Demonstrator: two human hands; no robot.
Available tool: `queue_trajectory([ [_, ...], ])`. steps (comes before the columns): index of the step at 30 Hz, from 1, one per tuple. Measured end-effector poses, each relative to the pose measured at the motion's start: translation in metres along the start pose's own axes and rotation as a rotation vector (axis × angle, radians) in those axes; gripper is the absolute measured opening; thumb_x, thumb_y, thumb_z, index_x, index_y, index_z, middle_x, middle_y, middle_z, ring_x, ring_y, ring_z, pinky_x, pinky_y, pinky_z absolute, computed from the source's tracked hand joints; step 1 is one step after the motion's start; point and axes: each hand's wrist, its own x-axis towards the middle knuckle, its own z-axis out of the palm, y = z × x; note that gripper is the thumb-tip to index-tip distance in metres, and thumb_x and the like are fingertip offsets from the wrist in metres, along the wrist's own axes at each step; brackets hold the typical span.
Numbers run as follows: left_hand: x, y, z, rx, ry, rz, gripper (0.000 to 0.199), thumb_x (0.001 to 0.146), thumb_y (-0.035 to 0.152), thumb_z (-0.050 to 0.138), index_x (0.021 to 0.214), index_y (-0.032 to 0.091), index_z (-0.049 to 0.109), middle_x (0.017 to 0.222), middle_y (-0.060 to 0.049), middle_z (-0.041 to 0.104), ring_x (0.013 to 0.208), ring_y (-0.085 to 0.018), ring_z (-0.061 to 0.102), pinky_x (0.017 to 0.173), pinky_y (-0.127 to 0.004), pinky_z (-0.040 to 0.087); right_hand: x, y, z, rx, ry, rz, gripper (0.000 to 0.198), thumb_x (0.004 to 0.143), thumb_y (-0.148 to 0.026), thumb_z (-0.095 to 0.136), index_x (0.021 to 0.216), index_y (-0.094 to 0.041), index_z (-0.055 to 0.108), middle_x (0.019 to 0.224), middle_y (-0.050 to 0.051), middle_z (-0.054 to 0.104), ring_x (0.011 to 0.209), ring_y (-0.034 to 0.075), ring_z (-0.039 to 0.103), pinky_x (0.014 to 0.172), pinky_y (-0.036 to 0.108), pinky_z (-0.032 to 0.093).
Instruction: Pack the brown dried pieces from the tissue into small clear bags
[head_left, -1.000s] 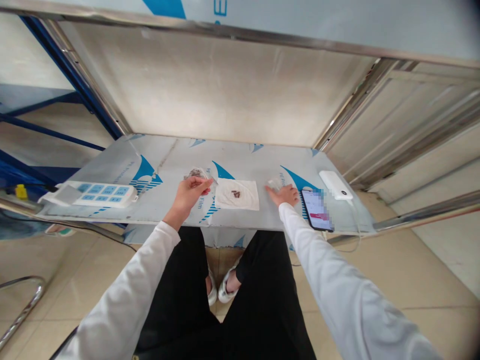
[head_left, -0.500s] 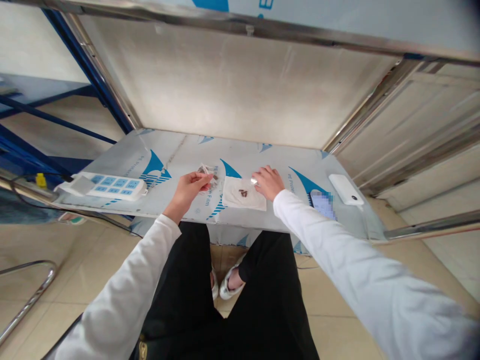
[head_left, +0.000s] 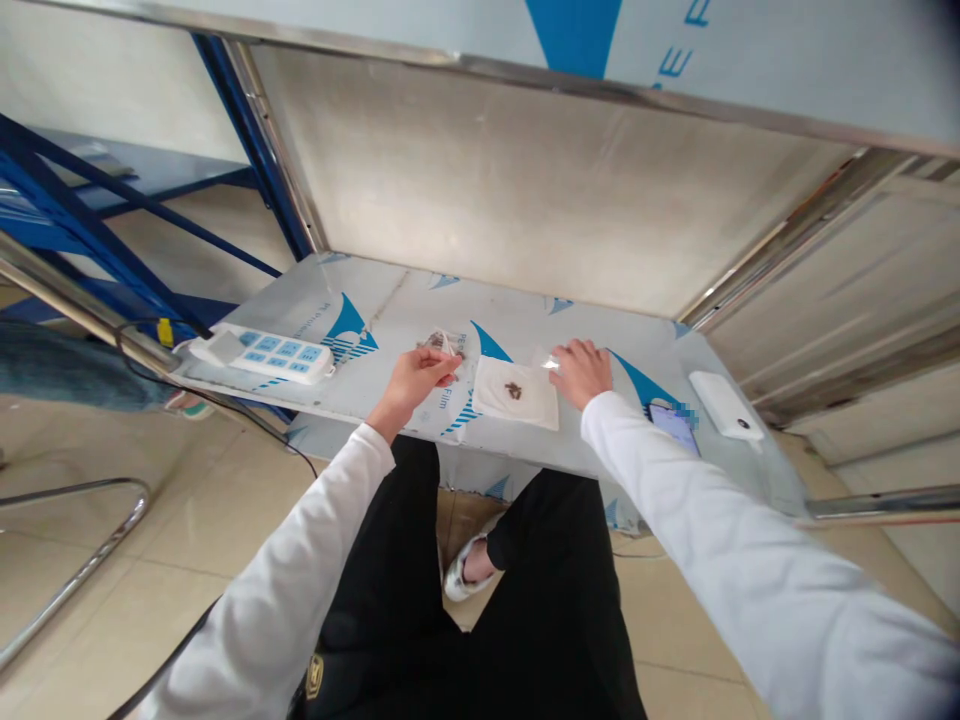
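Note:
On the film-covered table (head_left: 390, 310), my left hand (head_left: 416, 382) is closed in a pinch beside a clear plastic bag (head_left: 448, 343) with dark bits inside. What its fingertips hold is too small to make out. A square white sheet (head_left: 536, 408) lies between my hands, bearing a small cluster of dark brown pieces (head_left: 514, 390). My right hand (head_left: 583, 372) rests at the sheet's upper right with curled fingers. A shiny piece of clear plastic (head_left: 550, 362) shows at its thumb and fingertips.
A white power strip (head_left: 277, 357) lies at the left, its black cable hanging over the edge. At the right are a phone (head_left: 675, 428) and a white oblong device (head_left: 724, 405). A metal-edged shelf (head_left: 450, 60) spans above, and a blue rack (head_left: 255, 150) stands left.
The camera view has shifted, so the table sits further right. My right hand has moved a little away from the dark pieces, to the right. My left hand stays pinched by the bag.

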Motion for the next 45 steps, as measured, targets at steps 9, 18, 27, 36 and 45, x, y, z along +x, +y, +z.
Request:
queue_trajectory([
  [9,-0.001,-0.009,0.026,-0.057,-0.095,0.013,0.041,0.048,0.040,0.084,0.076,0.015,0.067,0.066,-0.002,0.068,0.059,-0.012,0.061,0.063,-0.026,0.050,-0.045,0.003,0.013,0.680,0.298,0.394,0.055,0.081,-0.052,0.052,0.121,-0.014,0.055,0.123,0.018,0.056,0.109,0.029,0.053,0.086,0.042,0.043],
  [18,0.006,-0.029,0.070,0.313,-0.144,0.100,0.014,0.053,0.027,0.077,0.056,0.016,0.069,0.052,-0.002,0.064,0.053,-0.014,0.057,0.053,-0.024,0.041,-0.030,-0.078,-0.013,1.408,0.193,0.272,0.033,0.076,-0.049,0.062,0.082,-0.018,0.073,0.083,0.005,0.074,0.076,0.019,0.066,0.069,0.029,0.051],
  [27,-0.004,-0.036,0.059,0.185,-0.395,0.057,0.027,0.056,0.038,0.078,0.057,0.015,0.065,0.059,-0.003,0.066,0.059,-0.012,0.058,0.062,-0.025,0.045,-0.039,-0.057,-0.001,1.715,-0.122,0.085,0.041,0.074,-0.054,0.062,0.083,-0.016,0.074,0.077,0.004,0.072,0.073,0.019,0.066,0.069,0.030,0.052],
  [36,-0.010,-0.048,0.073,0.305,-0.137,0.061,0.028,0.064,0.039,0.068,0.051,0.018,0.055,0.052,0.000,0.059,0.051,-0.011,0.051,0.052,-0.024,0.037,-0.052,-0.059,-0.023,0.551,0.070,0.039,0.028,0.085,-0.017,0.044,0.072,-0.018,0.069,0.078,0.009,0.071,0.075,0.020,0.064,0.070,0.028,0.043],
  [45,-0.019,-0.026,0.072,0.597,0.028,0.205,0.010,0.067,0.022,0.060,0.060,0.019,0.054,0.058,0.000,0.062,0.061,-0.016,0.060,0.063,-0.027,0.042,-0.053,-0.049,-0.028,0.823,0.158,0.025,0.024,0.075,-0.015,0.056,0.097,-0.019,0.067,0.098,0.008,0.070,0.087,0.020,0.064,0.079,0.030,0.047],
])
